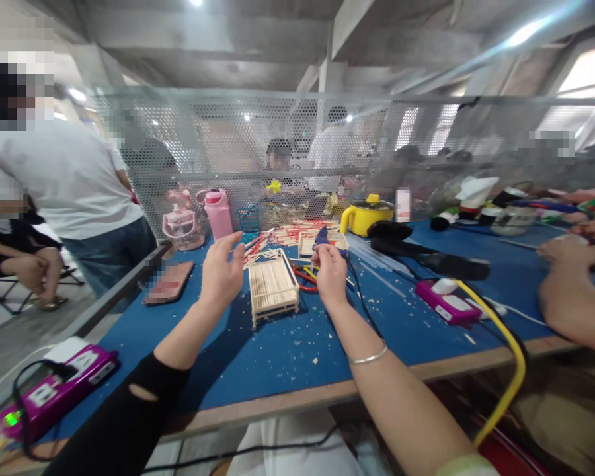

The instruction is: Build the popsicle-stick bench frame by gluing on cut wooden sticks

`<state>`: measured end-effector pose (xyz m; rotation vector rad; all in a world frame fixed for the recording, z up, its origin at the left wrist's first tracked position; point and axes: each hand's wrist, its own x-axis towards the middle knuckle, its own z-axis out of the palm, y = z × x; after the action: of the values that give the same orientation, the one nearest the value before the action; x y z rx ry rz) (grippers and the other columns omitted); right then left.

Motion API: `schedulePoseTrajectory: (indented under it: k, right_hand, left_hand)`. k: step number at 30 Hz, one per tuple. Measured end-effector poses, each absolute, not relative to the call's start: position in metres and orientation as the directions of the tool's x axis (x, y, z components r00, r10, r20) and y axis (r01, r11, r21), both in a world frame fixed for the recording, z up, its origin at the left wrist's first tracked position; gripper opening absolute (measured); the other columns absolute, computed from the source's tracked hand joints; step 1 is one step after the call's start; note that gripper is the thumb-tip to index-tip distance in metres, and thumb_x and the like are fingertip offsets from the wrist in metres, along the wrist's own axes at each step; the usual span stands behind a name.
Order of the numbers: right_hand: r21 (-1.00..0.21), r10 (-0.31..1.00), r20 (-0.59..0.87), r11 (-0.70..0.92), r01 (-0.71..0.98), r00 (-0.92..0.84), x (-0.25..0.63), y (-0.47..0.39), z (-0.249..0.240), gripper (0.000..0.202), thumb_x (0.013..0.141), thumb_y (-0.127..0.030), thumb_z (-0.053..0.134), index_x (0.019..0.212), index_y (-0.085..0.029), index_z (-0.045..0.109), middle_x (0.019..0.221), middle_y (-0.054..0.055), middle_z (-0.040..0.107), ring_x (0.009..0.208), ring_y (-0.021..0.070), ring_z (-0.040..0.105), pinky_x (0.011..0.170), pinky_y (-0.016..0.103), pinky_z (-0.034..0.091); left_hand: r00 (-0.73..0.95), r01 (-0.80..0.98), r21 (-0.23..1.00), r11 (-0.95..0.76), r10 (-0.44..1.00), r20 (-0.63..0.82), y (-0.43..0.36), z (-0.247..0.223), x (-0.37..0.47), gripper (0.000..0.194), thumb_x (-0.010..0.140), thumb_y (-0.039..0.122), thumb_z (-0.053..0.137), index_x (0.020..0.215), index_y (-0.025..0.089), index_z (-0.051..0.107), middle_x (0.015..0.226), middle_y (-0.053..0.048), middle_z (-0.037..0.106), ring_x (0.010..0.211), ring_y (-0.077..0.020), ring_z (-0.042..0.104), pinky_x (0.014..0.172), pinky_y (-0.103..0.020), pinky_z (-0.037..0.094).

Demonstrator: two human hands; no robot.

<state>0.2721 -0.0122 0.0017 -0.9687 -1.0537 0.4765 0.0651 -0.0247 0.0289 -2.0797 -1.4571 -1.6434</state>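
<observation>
Raising the left hand (221, 270) above the blue counter (277, 350), grip loosely open and holding nothing, just left of the popsicle-stick frame (274, 286) standing on the counter. Clasping a blue glue gun (322, 238) in the right hand (330, 272), grip closed around it. Steadying the frame first, keeping fingertips off the nozzle, probably working best.

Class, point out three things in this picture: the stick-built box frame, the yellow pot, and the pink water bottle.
stick-built box frame (272, 285): head view, on its slatted top.
yellow pot (365, 218): head view, on its side wall.
pink water bottle (219, 215): head view, on its body.
</observation>
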Motion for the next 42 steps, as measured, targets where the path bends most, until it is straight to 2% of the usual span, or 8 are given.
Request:
schedulePoseTrajectory:
  k: [4, 11, 16, 19, 22, 29, 38, 42]
  right_hand:
    - [-0.849, 0.745, 0.508, 0.519, 0.103, 0.433, 0.272, -0.011, 0.0, 0.023, 0.083, -0.038, 0.047, 0.079, -0.018, 0.059, 0.063, -0.002, 0.054, 0.058, 0.0123, 0.048, 0.06, 0.024, 0.04]
    - [-0.857, 0.759, 0.496, 0.507, 0.097, 0.422, 0.27, -0.008, -0.004, 0.024, 0.083, -0.039, 0.048, 0.08, -0.018, 0.059, 0.062, -0.003, 0.054, 0.057, 0.0116, 0.048, 0.059, 0.024, 0.04]
    - [-0.862, 0.76, 0.49, 0.496, 0.106, 0.427, 0.27, -0.007, -0.007, 0.024, 0.083, -0.04, 0.048, 0.08, -0.019, 0.059, 0.062, -0.003, 0.054, 0.056, 0.0117, 0.048, 0.058, 0.024, 0.04]
    - [-0.867, 0.763, 0.482, 0.486, 0.109, 0.431, 0.271, -0.005, -0.009, 0.025, 0.083, -0.041, 0.047, 0.08, -0.019, 0.058, 0.061, -0.003, 0.054, 0.056, 0.0118, 0.048, 0.056, 0.024, 0.04]
    - [-0.876, 0.769, 0.469, 0.467, 0.119, 0.434, 0.271, -0.002, -0.011, 0.027, 0.083, -0.043, 0.047, 0.079, -0.019, 0.058, 0.06, -0.003, 0.054, 0.054, 0.0118, 0.048, 0.055, 0.024, 0.039]
    - [-0.89, 0.786, 0.45, 0.434, 0.14, 0.424, 0.271, -0.001, -0.014, 0.029, 0.083, -0.045, 0.048, 0.079, -0.019, 0.059, 0.061, -0.003, 0.054, 0.054, 0.0121, 0.048, 0.054, 0.024, 0.039]
    - [-0.901, 0.781, 0.421, 0.419, 0.112, 0.46, 0.275, 0.005, -0.019, 0.036, 0.083, -0.052, 0.047, 0.08, -0.018, 0.059, 0.059, -0.003, 0.055, 0.053, 0.0119, 0.05, 0.053, 0.024, 0.041]
    - [-0.903, 0.767, 0.408, 0.419, 0.095, 0.495, 0.278, 0.006, -0.02, 0.038, 0.082, -0.054, 0.044, 0.081, -0.018, 0.056, 0.059, -0.003, 0.054, 0.051, 0.012, 0.049, 0.052, 0.024, 0.04]
  left_hand:
    - [-0.29, 0.616, 0.732, -0.291, 0.78, 0.554, -0.013, 0.008, 0.04, 0.037, 0.085, 0.04, 0.049, 0.099, 0.011, 0.069, 0.089, -0.008, 0.072, 0.082, -0.0197, 0.064, 0.077, -0.026, 0.046]
    - [-0.288, 0.575, 0.81, -0.117, 0.897, 0.334, -0.014, -0.002, 0.025, 0.027, 0.07, 0.04, 0.066, 0.079, 0.016, 0.074, 0.07, -0.005, 0.071, 0.07, -0.0205, 0.063, 0.065, -0.027, 0.043]
    - [-0.271, 0.48, 0.877, 0.003, 0.952, 0.145, -0.013, -0.011, 0.037, 0.04, 0.06, 0.055, 0.072, 0.057, 0.017, 0.058, 0.05, -0.003, 0.059, 0.055, -0.0199, 0.059, 0.052, -0.027, 0.041]
    - [-0.178, 0.359, 0.933, 0.027, 0.983, 0.04, -0.012, -0.017, 0.049, 0.045, 0.069, 0.061, 0.061, 0.067, 0.016, 0.056, 0.062, -0.003, 0.064, 0.059, -0.0175, 0.062, 0.051, -0.025, 0.046]
    - [-0.122, 0.269, 0.961, 0.056, 0.992, -0.024, -0.007, -0.02, 0.057, 0.042, 0.073, 0.056, 0.06, 0.085, 0.016, 0.058, 0.076, -0.004, 0.067, 0.063, -0.0146, 0.064, 0.054, -0.023, 0.049]
    - [-0.207, 0.252, 0.954, 0.165, 0.972, -0.114, 0.015, -0.022, 0.064, 0.06, 0.068, 0.043, 0.071, 0.116, 0.013, 0.052, 0.082, -0.009, 0.066, 0.057, -0.0152, 0.06, 0.049, -0.025, 0.048]
    - [-0.175, 0.056, 0.969, 0.239, 0.958, -0.226, 0.003, -0.012, 0.064, 0.07, 0.073, 0.016, 0.069, 0.135, 0.01, 0.038, 0.065, -0.002, 0.062, 0.047, -0.011, 0.055, 0.045, -0.021, 0.047]
    - [-0.163, -0.09, 0.964, 0.252, 0.951, -0.264, -0.02, -0.012, 0.059, 0.069, 0.078, 0.011, 0.064, 0.139, 0.019, 0.034, 0.065, 0.001, 0.061, 0.042, -0.0082, 0.054, 0.043, -0.018, 0.046]
